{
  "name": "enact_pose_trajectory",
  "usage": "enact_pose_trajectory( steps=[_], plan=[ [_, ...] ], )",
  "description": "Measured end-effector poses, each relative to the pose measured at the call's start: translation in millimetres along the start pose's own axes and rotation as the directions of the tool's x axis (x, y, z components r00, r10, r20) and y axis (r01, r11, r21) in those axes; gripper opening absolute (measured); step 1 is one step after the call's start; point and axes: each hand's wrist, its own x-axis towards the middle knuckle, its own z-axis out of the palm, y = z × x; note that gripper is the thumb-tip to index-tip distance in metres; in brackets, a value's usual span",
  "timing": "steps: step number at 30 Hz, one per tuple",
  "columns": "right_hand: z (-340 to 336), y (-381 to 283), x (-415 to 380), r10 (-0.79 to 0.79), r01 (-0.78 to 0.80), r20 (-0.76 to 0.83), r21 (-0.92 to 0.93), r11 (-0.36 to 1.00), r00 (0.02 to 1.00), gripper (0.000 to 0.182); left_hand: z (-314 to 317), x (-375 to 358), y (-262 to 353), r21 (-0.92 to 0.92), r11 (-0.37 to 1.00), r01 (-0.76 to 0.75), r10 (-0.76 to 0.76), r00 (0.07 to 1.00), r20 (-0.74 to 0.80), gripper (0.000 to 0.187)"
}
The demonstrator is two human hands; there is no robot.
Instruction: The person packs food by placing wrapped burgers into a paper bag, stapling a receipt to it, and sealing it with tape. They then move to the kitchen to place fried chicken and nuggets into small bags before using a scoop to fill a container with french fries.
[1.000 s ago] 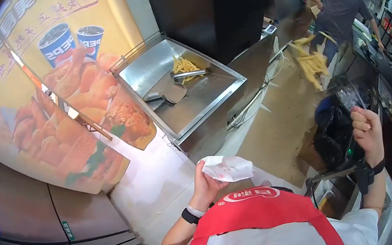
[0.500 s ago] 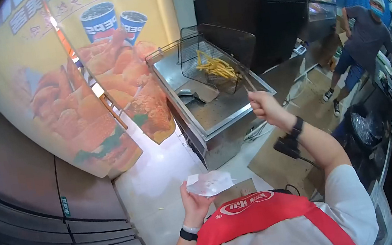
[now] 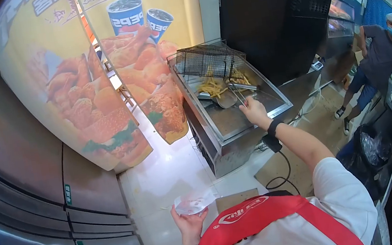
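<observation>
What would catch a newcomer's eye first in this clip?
Probably the wire fry basket tipped over the steel tray at centre, fries spilled beneath it, its handle gripped by the right hand. Next, the big fried-chicken poster on the left. Low in the frame, the left hand holds a white paper bag.

Steel tray [image 3: 250, 114] on a metal stand beside the poster wall, bearing loose fries [image 3: 212, 87], a metal scoop [image 3: 225, 99] and a wire fry basket [image 3: 209, 61] (tipped over the tray's far end).
</observation>
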Motion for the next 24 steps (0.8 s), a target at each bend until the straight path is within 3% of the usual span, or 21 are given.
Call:
enact_pose_trajectory(
  steps=[4, 10, 14, 16, 18, 22, 24],
  plan=[
    [-6.8, -2.3, -5.8, 0.001, -0.002, -0.026, -0.025, 1.000, 1.000, 0.027, 3.5, 1.5, 4.9, 0.029, 1.000, -0.008, 0.008, 1.000, 0.004, 0.048],
    [-42.4, -1.4, -37.6, 0.049, -0.045, -0.036, 0.103, 0.994, 0.998, 0.024, 12.5, 11.1, 5.5, 0.092, 0.993, 0.072, -0.077, 0.996, 0.050, 0.047],
    [-74.0, 23.4, -81.8, 0.058, -0.019, -0.056, 0.533, 0.846, 0.997, 0.023, 31.3, 29.4, -2.7, 0.175, 0.957, 0.232, -0.253, 0.962, 0.107, 0.046],
    [-111.3, 21.5, -115.1, 0.141, -0.094, -0.023, 0.641, 0.762, 0.990, 0.018, 53.9, 33.8, -12.1, 0.265, 0.915, 0.304, -0.341, 0.934, 0.106, 0.046],
    [-149.6, 26.7, -147.3, 0.212, -0.107, -0.076, 0.675, 0.730, 0.974, 0.017, 79.0, 33.5, -28.6, 0.336, 0.897, 0.288, -0.339, 0.935, 0.104, 0.041],
    [-225.9, 52.1, -208.0, 0.356, -0.102, -0.190, 0.745, 0.659, 0.915, 0.014, 105.3, 53.5, -64.7, 0.494, 0.777, 0.391, -0.509, 0.851, 0.127, 0.042],
    [-252.1, 83.4, -240.2, 0.444, -0.108, -0.289, 0.726, 0.679, 0.848, 0.014, 114.5, 64.1, -88.9, 0.576, 0.753, 0.318, -0.516, 0.829, 0.216, 0.037]
  ],
)
